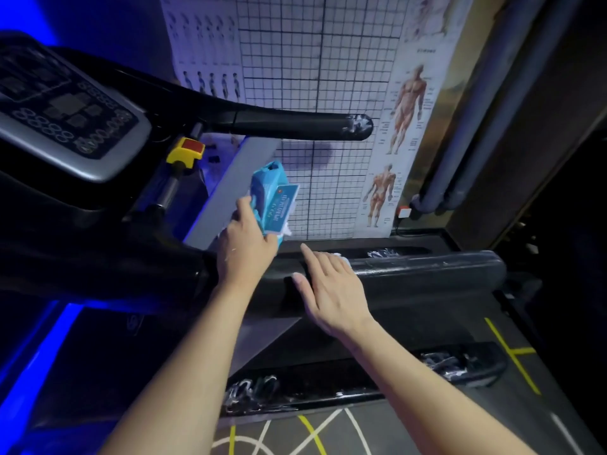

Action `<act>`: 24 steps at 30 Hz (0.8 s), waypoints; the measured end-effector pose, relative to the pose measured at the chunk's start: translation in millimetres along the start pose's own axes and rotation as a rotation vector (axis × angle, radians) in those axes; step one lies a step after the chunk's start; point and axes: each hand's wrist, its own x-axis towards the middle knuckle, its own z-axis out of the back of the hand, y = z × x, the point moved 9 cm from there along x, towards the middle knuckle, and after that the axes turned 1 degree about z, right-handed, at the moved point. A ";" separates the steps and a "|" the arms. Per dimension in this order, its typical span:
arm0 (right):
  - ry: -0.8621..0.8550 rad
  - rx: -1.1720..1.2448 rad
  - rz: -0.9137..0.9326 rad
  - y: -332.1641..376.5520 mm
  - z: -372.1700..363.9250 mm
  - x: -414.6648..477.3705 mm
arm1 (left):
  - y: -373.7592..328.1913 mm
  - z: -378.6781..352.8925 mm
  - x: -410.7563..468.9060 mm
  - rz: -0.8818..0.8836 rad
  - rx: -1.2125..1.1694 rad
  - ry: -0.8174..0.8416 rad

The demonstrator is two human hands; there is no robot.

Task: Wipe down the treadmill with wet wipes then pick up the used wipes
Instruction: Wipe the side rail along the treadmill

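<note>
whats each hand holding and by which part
Left hand grips the wipes pack by its lower end; right hand presses a wipe flat on the handrail.

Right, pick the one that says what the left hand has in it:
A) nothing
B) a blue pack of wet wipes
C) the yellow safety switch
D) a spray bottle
B: the left hand grips the blue pack of wet wipes by its lower end, while the right hand lies flat on the treadmill's handrail.
</note>
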 end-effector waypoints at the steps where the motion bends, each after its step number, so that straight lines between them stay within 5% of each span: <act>1: -0.003 0.005 -0.002 -2.6 1.8 -0.4 | 0.6 -1.0 -0.3 0.011 0.001 0.000; 24: -0.081 -0.061 -0.040 -123.2 19.8 -29.7 | 1.3 4.9 -3.8 0.059 -0.091 -0.096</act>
